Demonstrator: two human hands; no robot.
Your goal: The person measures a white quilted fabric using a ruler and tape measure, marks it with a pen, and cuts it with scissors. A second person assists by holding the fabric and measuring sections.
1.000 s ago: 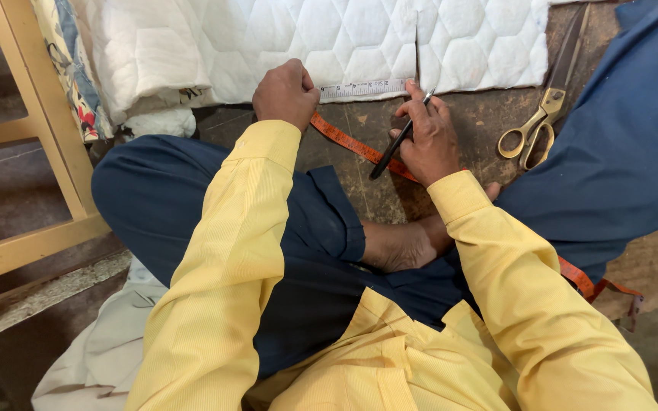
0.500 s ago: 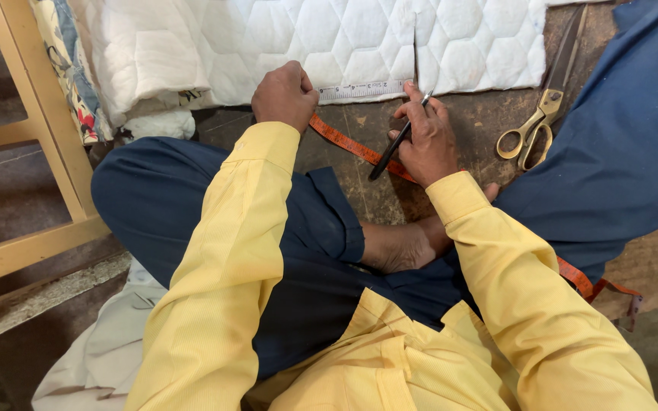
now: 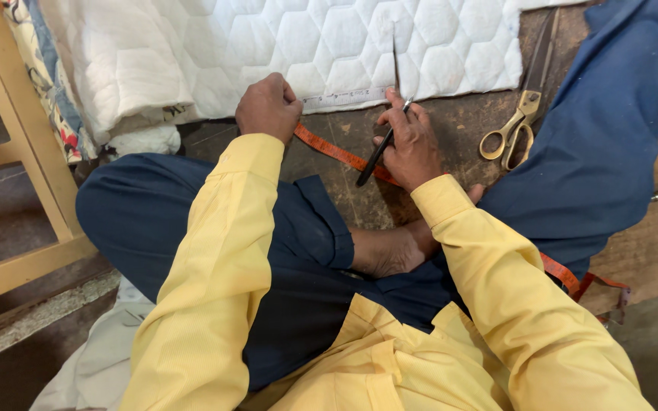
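The left hand [image 3: 268, 106] is closing in a fist, pinning the limp orange measuring tape [image 3: 336, 151] against the white quilt [image 3: 268, 46] edge. To its right, the right hand [image 3: 409, 144] is gripping a thin, stiff pen [image 3: 378, 152].

- Orange measuring tape [image 3: 336, 151]: runs flat along the near edge of the white quilted fabric [image 3: 298, 46], pinned under the left hand [image 3: 268, 106], then trails right and near.
- Dark pen [image 3: 378, 148]: gripped in the right hand [image 3: 411, 144], tilted, its tip seemingly at the fabric's edge.
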